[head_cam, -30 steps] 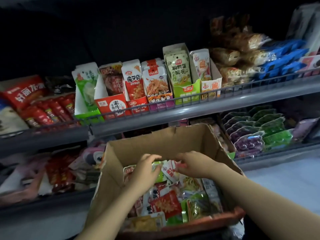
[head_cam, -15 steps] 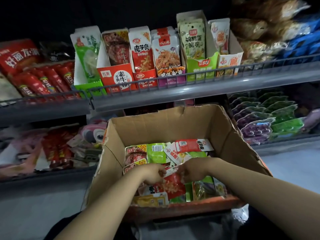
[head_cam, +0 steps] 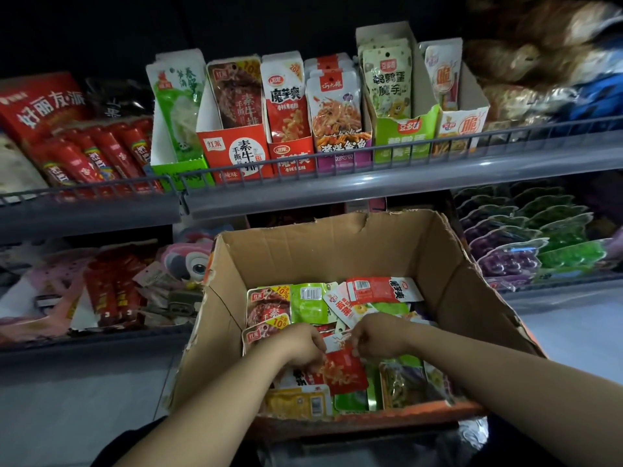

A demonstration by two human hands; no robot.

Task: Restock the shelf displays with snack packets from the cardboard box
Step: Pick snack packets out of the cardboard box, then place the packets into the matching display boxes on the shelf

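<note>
**Both hands working inside the cardboard box, at the red packet**

I am viewing the scene through the head camera, which is looking down into an open cardboard box [head_cam: 337, 251] standing in front of the shelving.

1. Left hand [head_cam: 298, 345]: I am seeing it reaching down into the box with its fingers curled under, on the left edge of a red packet [head_cam: 344, 369]. The fingertips are hidden beneath the hand, so I cannot tell for certain whether they are gripping the packet or only resting on it.

2. Right hand [head_cam: 377, 335]: it is sitting just beside the left hand, fingers bent and drawn together at the top edge of the same red packet, appearing to pinch it.

3. Box contents: loose snack packets [head_cam: 310, 301] are lying flat and overlapping across the floor of the box, in red, green, yellow and white wrappers. The red packet is lying in the middle near the front wall, with a yellow packet [head_cam: 296, 401] just in front of it.

4. Upper shelf [head_cam: 337, 183]: a row of open display cartons is standing upright behind a wire rail. A red carton [head_cam: 232, 153] is holding dark meat-print packets; a green carton [head_cam: 406, 134] further right is holding pale green ones.

5. Lower shelf, right side: purple and green grape-shaped packs [head_cam: 526, 251] are standing in overlapping rows, well apart from the hands.
</note>
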